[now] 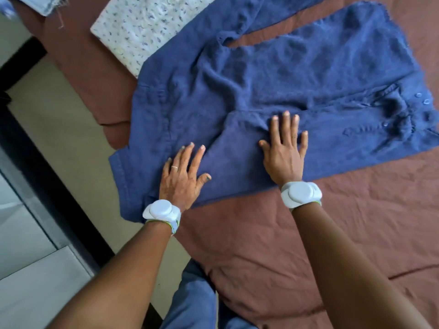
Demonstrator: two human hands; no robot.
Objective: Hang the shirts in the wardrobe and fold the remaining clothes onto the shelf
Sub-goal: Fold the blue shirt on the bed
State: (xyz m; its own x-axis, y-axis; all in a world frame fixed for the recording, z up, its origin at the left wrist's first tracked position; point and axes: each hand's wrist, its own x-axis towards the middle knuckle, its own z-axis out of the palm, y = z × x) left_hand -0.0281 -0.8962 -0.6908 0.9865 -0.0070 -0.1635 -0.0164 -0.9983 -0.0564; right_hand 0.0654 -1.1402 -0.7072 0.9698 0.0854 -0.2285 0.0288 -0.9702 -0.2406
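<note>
Head view. A dark blue, crinkled cotton button-up shirt (273, 91) is lying spread out on a bed covered with a reddish-brown sheet (308, 233). The shirt's collar and its row of pale buttons are sitting toward the right edge of the view; one sleeve is reaching up toward the top of the view, with a wedge of the sheet showing between it and the body. The lower left part of the shirt is hanging slightly past the bed's edge, over the beige floor (59, 138).

You are pressing both hands palm-down on the near part of the shirt. Your left hand (183, 176) is lying flat with the fingers straight and spread, near the shirt's lower left corner; a thin ring is showing on one finger. Your right hand (285, 150) is also lying flat, fingers straight and splayed, resting on a folded-over flap of the fabric nearer the middle. The two hands are sitting apart, with bare shirt fabric between them. Neither is gripping anything.

Each wrist is wearing a white round band device (161, 210).

Beyond the shirt, at the upper left, a folded white cloth with small dark floral print (142, 27) is lying on the sheet, its near edge tucked just under or against the blue shirt; cannot tell which. A pale denim piece (45, 4) is showing at the top left corner.
</note>
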